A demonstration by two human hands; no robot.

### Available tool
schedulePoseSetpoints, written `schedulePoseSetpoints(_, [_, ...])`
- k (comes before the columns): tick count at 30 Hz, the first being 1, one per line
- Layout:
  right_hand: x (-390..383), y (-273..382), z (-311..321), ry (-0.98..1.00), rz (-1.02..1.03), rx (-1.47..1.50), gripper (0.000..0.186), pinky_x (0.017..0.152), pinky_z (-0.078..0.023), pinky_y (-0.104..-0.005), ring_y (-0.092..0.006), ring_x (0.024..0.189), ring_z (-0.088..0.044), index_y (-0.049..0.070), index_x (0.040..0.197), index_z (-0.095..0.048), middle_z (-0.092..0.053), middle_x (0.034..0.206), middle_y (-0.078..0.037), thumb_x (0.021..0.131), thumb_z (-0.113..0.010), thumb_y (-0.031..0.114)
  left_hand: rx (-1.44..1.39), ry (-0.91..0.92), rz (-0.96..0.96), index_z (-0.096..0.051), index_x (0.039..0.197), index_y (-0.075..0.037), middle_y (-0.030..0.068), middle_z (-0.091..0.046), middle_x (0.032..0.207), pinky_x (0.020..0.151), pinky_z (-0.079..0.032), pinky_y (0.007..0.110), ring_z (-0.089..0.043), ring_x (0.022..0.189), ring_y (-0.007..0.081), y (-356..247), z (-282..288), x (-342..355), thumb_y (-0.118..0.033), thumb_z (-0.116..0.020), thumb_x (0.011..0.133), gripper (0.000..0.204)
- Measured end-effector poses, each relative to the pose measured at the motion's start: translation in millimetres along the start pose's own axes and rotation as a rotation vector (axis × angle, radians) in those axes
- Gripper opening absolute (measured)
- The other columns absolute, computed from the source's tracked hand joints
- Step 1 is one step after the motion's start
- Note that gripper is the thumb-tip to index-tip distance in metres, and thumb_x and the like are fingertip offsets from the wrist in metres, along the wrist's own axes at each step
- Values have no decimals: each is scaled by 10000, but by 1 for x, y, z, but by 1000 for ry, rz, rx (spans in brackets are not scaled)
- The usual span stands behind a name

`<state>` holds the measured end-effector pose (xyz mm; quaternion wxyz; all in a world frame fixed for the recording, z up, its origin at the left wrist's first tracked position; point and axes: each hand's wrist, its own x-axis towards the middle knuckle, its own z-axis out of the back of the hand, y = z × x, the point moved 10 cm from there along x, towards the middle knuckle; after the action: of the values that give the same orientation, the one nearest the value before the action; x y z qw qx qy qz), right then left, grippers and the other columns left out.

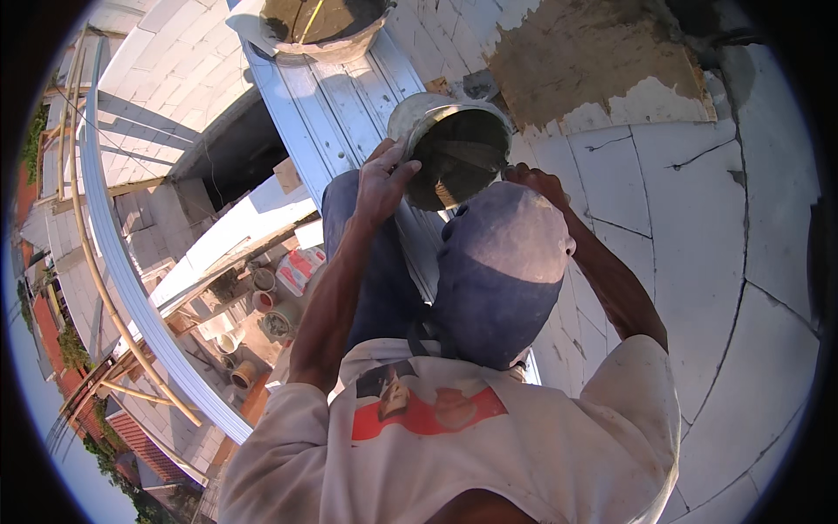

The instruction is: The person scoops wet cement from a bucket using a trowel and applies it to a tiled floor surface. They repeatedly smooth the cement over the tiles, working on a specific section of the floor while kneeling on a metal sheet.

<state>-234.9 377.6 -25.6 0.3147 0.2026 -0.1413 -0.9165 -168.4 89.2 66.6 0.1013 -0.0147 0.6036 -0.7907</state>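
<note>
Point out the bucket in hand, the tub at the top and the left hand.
Bucket point(415, 113): head view, on its pale outer wall.
Tub point(339, 51): head view, on its near outer wall.
Left hand point(381, 185): head view, on its back.

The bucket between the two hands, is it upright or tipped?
Tipped: the bucket shows its mouth to the camera, its outer wall on the far side.

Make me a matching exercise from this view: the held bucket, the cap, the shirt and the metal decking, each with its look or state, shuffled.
1. held bucket
2. cap
3. shirt
4. metal decking

A. silvery and ribbed
B. tipped, its dark inside showing
C. mostly white, partly red
D. greyish blue

Pairs: 1-B; 2-D; 3-C; 4-A
</note>
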Motion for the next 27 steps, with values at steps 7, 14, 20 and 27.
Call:
schedulePoseSetpoints(7, [10,69,42,217,-20,202,211,776,-607,-443,-304,924,-751,16,1065,-713,-732,976,-171,913,-676,158,-62,-47,43,-598,1460,-22,47,-582,987,883,-471,286,-579,962,166,16,15,-25,-52,-696,921,548])
schedulePoseSetpoints(14, [36,56,-68,178,-234,713,319,850,-572,-406,-299,982,-741,7,1141,-723,-750,1035,-176,872,-762,173,-9,-64,201,-591,1469,-38,102,-629,1395,1109,-421,339,-580,1312,232,19,35,-23,-207,-690,964,542])
schedulePoseSetpoints(20, [40,80,-72,130,-283,765,423,905,-545,-374,-281,1028,-733,6,1206,-730,-766,1079,-168,840,-831,191,-66,-82,235,-573,1488,-50,105,-620,1428,1154,-377,343,-532,1380,231,18,40,-22,-221,-667,980,544])
schedulePoseSetpoints(27, [40,100,-11,112,-132,922,355,753,-527,-307,-117,868,-664,26,1201,-723,-743,937,-55,901,-814,192,-423,-196,150,-510,1524,3,109,-640,1376,1042,-495,355,-624,1226,224,60,43,-11,-195,-587,1063,508])
